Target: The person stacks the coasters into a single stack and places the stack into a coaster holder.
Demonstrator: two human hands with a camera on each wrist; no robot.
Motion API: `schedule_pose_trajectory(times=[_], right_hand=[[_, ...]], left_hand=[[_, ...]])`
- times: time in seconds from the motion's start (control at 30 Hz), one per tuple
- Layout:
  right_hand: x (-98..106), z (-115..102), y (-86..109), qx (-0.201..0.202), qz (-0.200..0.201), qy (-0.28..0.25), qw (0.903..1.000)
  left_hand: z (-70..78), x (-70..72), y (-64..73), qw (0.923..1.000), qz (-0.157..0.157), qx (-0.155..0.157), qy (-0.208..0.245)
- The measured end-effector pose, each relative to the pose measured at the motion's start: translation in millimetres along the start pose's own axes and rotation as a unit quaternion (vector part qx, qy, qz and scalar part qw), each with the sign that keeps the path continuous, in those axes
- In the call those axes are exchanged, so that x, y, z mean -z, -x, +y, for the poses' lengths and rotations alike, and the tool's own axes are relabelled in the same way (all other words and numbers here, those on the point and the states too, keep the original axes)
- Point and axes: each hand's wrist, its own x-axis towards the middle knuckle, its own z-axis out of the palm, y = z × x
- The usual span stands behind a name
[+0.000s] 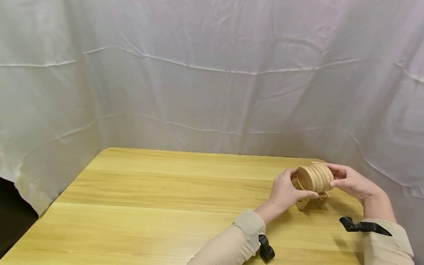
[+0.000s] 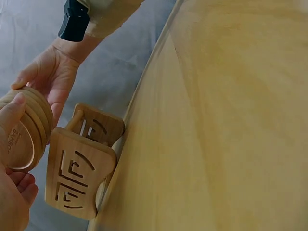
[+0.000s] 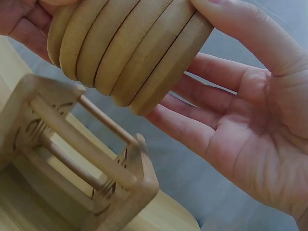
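A stack of several round bamboo coasters (image 1: 318,178) is held on its side between both hands, just above a wooden coaster holder (image 1: 302,204). My left hand (image 1: 283,190) grips the stack's left end, its thumb lying along the face in the left wrist view. At the opposite end, my right hand (image 1: 356,183) holds the coasters between thumb and fingers. The holder (image 2: 79,175) has cut-out side panels, and its round crossbars (image 3: 79,139) show bare in the right wrist view, below the coasters (image 3: 127,53). Lettering marks the outer coaster's face (image 2: 21,149).
The wood-grain table (image 1: 149,191) spreads out to the left of the hands. Behind it and at both sides hangs a pale cloth curtain (image 1: 212,99). The holder stands near the table's right edge. Black straps with devices (image 1: 266,248) sit on both sleeved wrists.
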Motion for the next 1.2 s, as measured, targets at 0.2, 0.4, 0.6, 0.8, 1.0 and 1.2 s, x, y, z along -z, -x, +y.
schedule_pose_trajectory(times=[0.2,0.4,0.6,0.8,1.0,1.2], right_hand=[[1.2,5.1,1.1,-0.036,0.022,-0.010,0.9991],[2.9,10.3,-0.3,-0.020,0.006,-0.006,0.9998],[0.4,13.9,-0.2,-0.028,0.025,-0.035,0.9987],[-1.8,18.8,0.4,-0.023,0.021,-0.035,0.9989],[1.6,23.8,0.0,-0.011,0.014,-0.042,0.9989],[3.2,29.6,0.6,0.003,0.007,-0.058,0.9983]], left_hand=[[-3.3,-0.8,0.5,0.9999,-0.002,0.011,-0.007],[-4.8,-1.1,1.0,0.9996,-0.001,0.018,-0.020],[-3.7,-0.6,1.6,0.9987,-0.010,0.029,-0.041],[-2.8,0.2,1.3,0.9976,-0.023,0.026,-0.060],[-3.9,0.5,-0.8,0.9972,-0.026,0.018,-0.069],[-5.6,-0.6,-1.7,0.9972,-0.026,0.015,-0.069]])
